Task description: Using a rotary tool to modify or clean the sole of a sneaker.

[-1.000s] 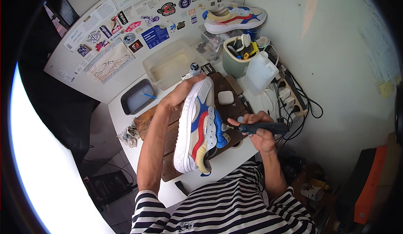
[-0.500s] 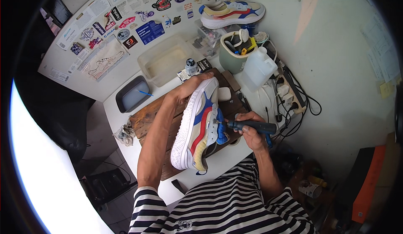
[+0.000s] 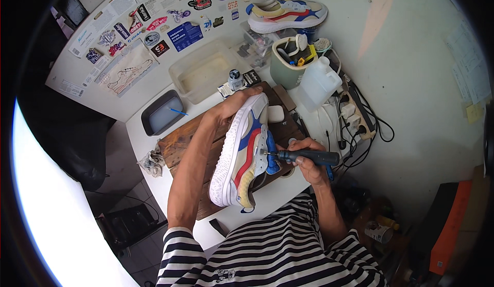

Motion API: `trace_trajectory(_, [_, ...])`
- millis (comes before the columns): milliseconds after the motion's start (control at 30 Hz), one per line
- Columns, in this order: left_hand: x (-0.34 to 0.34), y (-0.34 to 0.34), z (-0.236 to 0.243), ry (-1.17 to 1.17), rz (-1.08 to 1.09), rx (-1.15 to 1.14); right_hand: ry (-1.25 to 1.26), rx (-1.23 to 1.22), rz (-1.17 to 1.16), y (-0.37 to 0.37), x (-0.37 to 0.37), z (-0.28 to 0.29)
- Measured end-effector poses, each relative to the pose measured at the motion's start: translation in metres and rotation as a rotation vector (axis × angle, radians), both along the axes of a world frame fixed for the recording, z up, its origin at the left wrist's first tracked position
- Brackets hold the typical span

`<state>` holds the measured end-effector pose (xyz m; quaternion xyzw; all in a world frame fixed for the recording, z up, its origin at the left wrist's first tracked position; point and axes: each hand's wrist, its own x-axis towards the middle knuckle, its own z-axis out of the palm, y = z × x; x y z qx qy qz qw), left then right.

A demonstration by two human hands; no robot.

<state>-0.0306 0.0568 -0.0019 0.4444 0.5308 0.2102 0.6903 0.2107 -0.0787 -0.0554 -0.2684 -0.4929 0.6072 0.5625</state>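
A multicoloured sneaker point(image 3: 251, 150) with a white sole, red stripe and blue and cream panels is tilted on its side above the wooden board point(image 3: 188, 145). My left hand point(image 3: 234, 107) is closed around its toe end. In my right hand point(image 3: 310, 169) is a dark pen-shaped rotary tool point(image 3: 321, 158), gripped by its body. The tool's thin metal bit points left and meets the pale lace-eyelet panel, or sits very close to it. Blue material shows at the shoe's opening, just under the bit.
On the white table are a grey tray point(image 3: 149, 119) of liquid, a clear plastic tub point(image 3: 180, 83), a small bottle point(image 3: 235, 80), a green bin point(image 3: 283, 71) of tools, a white jug point(image 3: 316, 86) and a crumpled rag point(image 3: 152, 163). A matching sneaker point(image 3: 288, 15) stands behind. Cables and a power strip point(image 3: 352, 107) lie right.
The tool's bit has shifted slightly down and left along the eyelet panel. Both hands keep their holds, and the view has moved a little.
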Motion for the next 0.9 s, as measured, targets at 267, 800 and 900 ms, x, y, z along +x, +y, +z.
trace_trajectory(267, [0.003,0.0,-0.003,-0.041,0.017,-0.016,-0.019,-0.011,-0.022,-0.002,0.001,-0.003])
trace_trajectory(800, [-0.002,0.004,0.001,0.069,-0.062,-0.013,-0.049,0.087,0.066,-0.004,0.001,0.005])
trace_trajectory(900, [-0.003,0.004,0.005,0.11,-0.094,-0.027,-0.106,0.098,0.087,-0.006,0.002,0.011])
